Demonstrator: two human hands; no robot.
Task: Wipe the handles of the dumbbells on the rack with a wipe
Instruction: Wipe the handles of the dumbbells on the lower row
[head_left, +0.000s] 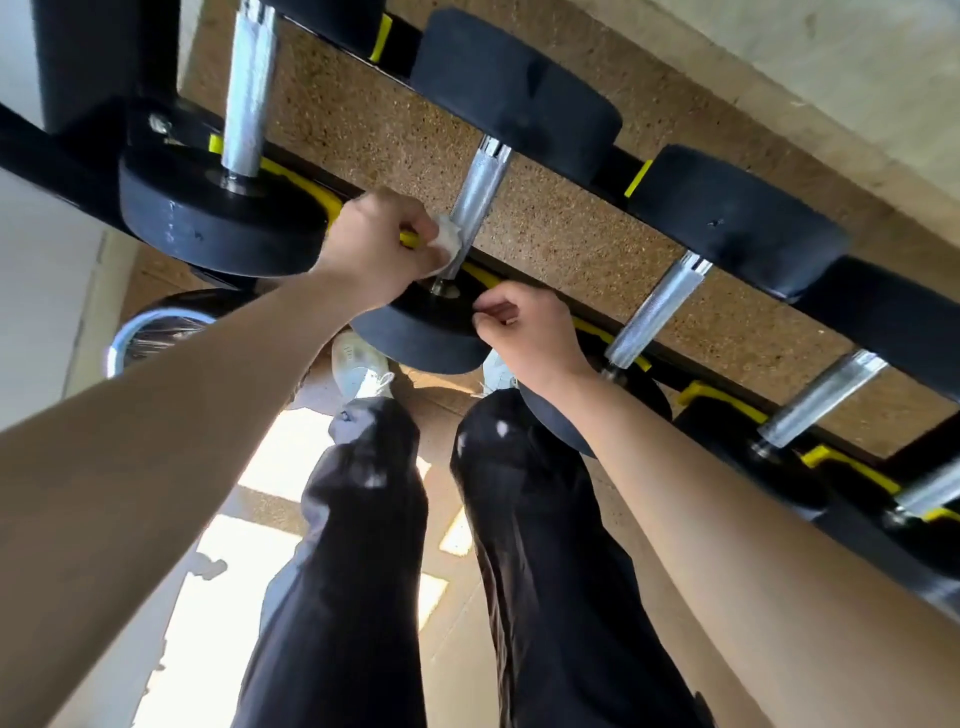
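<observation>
Left hand (374, 244) grips white wipe (449, 241) against the lower end of a dumbbell handle (475, 192) on the rack (21, 150). Right hand (524, 325) curled closed beside the near head (421, 332), seemingly holding nothing.

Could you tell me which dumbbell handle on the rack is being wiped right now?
The second handle from the left: the left hand holds the white wipe against its lower end. No hand or wipe touches the other handles.

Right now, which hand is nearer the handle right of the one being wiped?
Right. The right hand sits just left of that handle; the left hand holds the wipe on the neighbouring handle, farther left.
</observation>
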